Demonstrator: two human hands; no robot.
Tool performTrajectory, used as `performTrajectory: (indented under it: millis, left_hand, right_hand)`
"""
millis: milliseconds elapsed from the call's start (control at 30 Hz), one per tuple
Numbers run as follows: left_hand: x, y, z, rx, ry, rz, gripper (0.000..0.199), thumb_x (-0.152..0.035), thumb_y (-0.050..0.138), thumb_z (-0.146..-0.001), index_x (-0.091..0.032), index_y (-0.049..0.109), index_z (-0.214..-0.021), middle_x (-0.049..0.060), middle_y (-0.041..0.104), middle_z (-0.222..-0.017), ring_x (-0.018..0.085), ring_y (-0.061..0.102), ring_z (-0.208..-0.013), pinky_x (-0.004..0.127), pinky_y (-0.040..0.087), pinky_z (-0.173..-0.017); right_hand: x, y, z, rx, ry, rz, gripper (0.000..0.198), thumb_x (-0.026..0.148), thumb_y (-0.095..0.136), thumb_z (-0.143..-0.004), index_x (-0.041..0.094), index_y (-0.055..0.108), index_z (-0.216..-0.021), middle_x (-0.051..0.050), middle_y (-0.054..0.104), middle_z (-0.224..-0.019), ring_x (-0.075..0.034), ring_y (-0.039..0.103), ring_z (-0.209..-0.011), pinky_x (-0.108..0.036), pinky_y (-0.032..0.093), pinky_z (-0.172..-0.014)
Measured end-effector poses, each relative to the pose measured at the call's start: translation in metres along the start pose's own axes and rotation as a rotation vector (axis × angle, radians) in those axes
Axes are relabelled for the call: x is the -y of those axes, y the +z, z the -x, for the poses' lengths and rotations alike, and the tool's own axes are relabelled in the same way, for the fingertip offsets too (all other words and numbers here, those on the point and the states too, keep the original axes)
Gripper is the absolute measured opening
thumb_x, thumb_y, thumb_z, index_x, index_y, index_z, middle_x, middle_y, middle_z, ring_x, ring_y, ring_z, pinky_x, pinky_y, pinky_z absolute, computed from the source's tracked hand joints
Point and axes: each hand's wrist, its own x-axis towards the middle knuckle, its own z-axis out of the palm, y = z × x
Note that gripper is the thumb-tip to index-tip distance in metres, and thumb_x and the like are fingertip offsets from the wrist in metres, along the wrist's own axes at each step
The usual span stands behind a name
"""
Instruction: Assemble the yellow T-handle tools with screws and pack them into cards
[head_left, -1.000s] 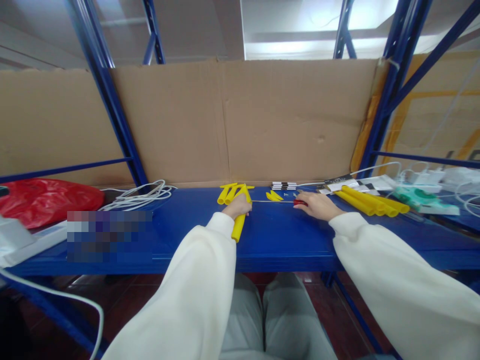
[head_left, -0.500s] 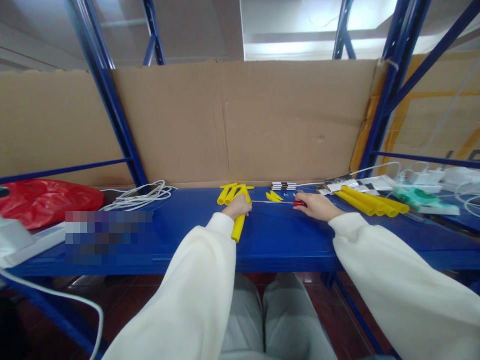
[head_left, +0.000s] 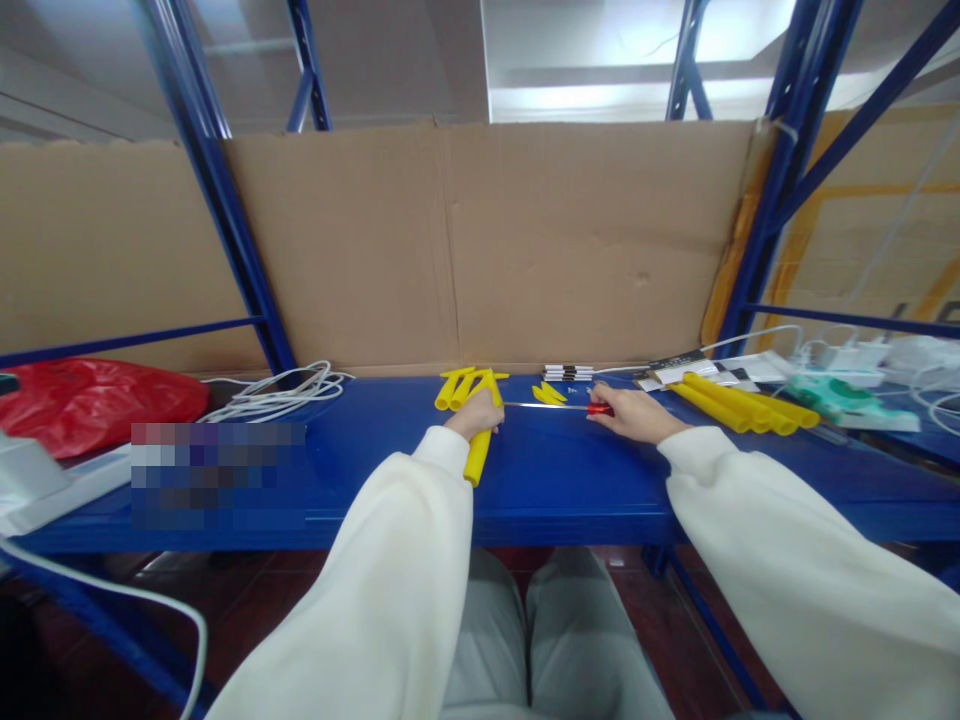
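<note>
My left hand (head_left: 477, 412) is wrapped round a yellow tube (head_left: 477, 462), which slants with its open end toward me. In my right hand (head_left: 634, 414) is the red handle of a screwdriver (head_left: 551, 405). Its long metal shaft runs level to the left, and the tip meets the tube at my left fingers, where the contact is hidden. Behind my left hand lie more yellow tubes (head_left: 448, 390) with flat yellow pieces at their far ends. Small pointed yellow pieces (head_left: 549, 393) and tiny bits (head_left: 572, 391) rest between my hands, toward the back.
Several loose yellow tubes (head_left: 739, 405) lie right of my right hand, near a green-and-white packet (head_left: 847, 400) and white cables. A striped black-and-white stack (head_left: 568, 372) sits by the cardboard wall (head_left: 525, 250). Leftward are a coiled white cable (head_left: 277, 395) and a red bag (head_left: 105, 400).
The screwdriver has turned slightly in my right hand, its shaft now catching more light. My left hand and the tube stay in place.
</note>
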Motion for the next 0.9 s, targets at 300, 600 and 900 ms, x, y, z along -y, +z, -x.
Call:
performTrajectory:
  millis: [300, 600, 900]
  left_hand:
    - [-0.0017, -0.0009, 0.0027, -0.019, -0.007, 0.001, 0.018, 0.002, 0.059, -0.068, -0.013, 0.059, -0.057, 0.004, 0.059, -0.050, 0.018, 0.064, -0.059, 0.024, 0.049, -0.059]
    - [-0.0008, -0.0008, 0.0023, -0.016, 0.002, -0.016, 0.020, 0.002, 0.058, -0.070, -0.013, 0.058, -0.057, 0.003, 0.058, -0.051, 0.017, 0.063, -0.058, 0.022, 0.047, -0.055]
    - [-0.0020, -0.0013, 0.0042, -0.011, 0.002, -0.025, 0.016, 0.001, 0.057, -0.070, -0.012, 0.060, -0.061, 0.008, 0.065, -0.061, 0.019, 0.067, -0.064, 0.024, 0.049, -0.059]
  right_hand:
    - [0.0003, -0.0013, 0.0001, 0.046, -0.018, -0.027, 0.022, 0.036, 0.050, -0.095, 0.020, 0.065, -0.100, -0.010, 0.074, -0.098, -0.025, 0.070, -0.087, -0.032, 0.049, -0.075]
    - [0.0057, -0.0032, -0.0012, 0.103, 0.025, 0.007, 0.031, 0.035, 0.044, -0.098, 0.019, 0.069, -0.107, -0.013, 0.075, -0.104, -0.027, 0.071, -0.095, -0.033, 0.051, -0.081]
    - [0.0023, -0.0002, 0.0001, 0.026, 0.024, -0.081, 0.028, 0.037, 0.057, -0.092, 0.021, 0.061, -0.114, -0.009, 0.075, -0.096, -0.024, 0.071, -0.086, -0.031, 0.050, -0.074]
